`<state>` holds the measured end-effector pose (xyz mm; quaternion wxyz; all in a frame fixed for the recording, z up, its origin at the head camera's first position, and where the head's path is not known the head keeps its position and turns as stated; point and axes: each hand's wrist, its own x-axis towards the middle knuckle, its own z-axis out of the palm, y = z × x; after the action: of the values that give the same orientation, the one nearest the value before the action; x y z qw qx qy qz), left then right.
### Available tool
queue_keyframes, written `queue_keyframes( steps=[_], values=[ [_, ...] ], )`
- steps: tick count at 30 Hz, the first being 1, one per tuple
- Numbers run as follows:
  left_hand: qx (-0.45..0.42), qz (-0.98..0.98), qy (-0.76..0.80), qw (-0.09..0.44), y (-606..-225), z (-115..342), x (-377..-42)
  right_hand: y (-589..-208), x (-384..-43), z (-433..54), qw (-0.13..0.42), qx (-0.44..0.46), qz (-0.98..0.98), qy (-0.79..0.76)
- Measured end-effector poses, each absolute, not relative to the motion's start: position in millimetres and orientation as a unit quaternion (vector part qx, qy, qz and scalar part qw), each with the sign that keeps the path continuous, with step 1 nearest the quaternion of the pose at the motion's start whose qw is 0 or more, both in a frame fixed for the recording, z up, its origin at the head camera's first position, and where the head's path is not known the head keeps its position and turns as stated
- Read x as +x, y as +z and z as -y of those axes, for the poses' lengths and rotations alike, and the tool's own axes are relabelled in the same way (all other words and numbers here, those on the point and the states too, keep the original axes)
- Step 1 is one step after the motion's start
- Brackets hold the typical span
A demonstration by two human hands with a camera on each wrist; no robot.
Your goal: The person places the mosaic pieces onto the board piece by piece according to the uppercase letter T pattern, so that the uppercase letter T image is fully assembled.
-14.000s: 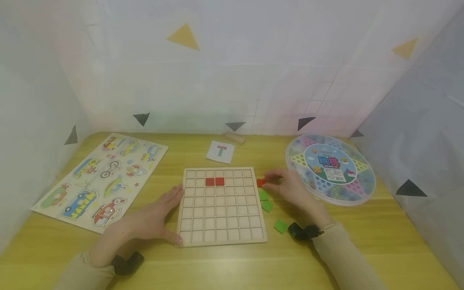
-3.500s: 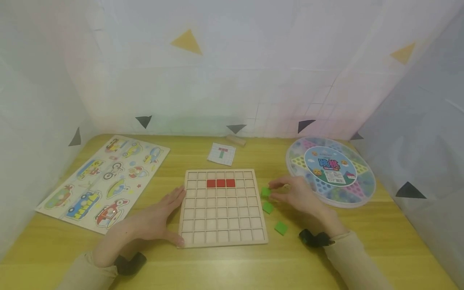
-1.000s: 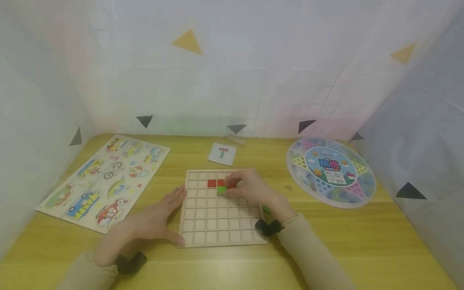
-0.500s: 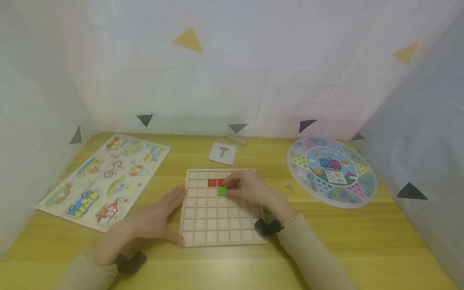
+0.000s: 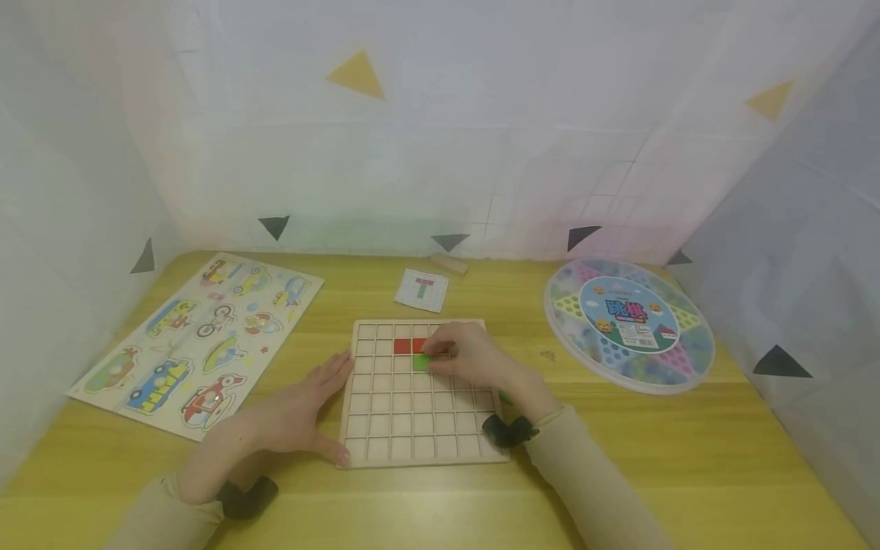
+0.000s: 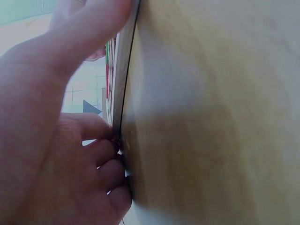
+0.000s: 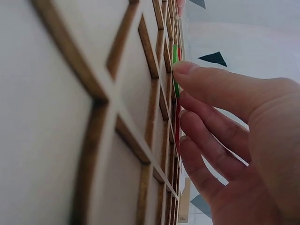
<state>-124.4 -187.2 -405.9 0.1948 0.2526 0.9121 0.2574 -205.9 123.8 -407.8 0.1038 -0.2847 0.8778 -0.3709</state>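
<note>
A wooden grid board (image 5: 426,464) lies on the table. My left hand (image 5: 292,416) rests along its left side, thumb at the near corner and fingers by the upper edge; the left wrist view shows the fingertips (image 6: 119,199) against the board's side. My right hand (image 5: 474,357) pinches a green square tile (image 5: 421,363) at the cell below the middle red tile (image 5: 418,346). In the right wrist view, my thumb (image 7: 187,68) is on the green tile (image 7: 176,86). Another red tile (image 5: 402,347) sits to the left; the right hand hides the one at right.
Behind the board lie a card (image 5: 422,290) with a red and green T pattern and a small wooden stick (image 5: 449,264). A picture puzzle board (image 5: 195,344) is at left, a round game box (image 5: 629,325) at right. A green tile (image 5: 505,397) shows beside my right wrist.
Since several seconds ago, a third red tile has joined the row, and my right hand has carried a green tile from the table onto the board. Lately the green tile has settled lower, flatter in its cell.
</note>
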Motion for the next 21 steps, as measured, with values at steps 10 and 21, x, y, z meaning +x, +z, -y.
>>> queue_keyframes(
  steps=[10, 21],
  values=[
    [0.253, -0.913, 0.256, 0.194, -405.7, 187.3, -124.8, -409.5, -206.5, -124.7, 0.09, -0.304, -0.874, -0.369],
    [0.255, -0.912, 0.258, 0.193, -404.3, 186.7, -124.5, -401.5, -208.4, -130.0, 0.103, -0.3, -0.867, -0.385]
  ],
)
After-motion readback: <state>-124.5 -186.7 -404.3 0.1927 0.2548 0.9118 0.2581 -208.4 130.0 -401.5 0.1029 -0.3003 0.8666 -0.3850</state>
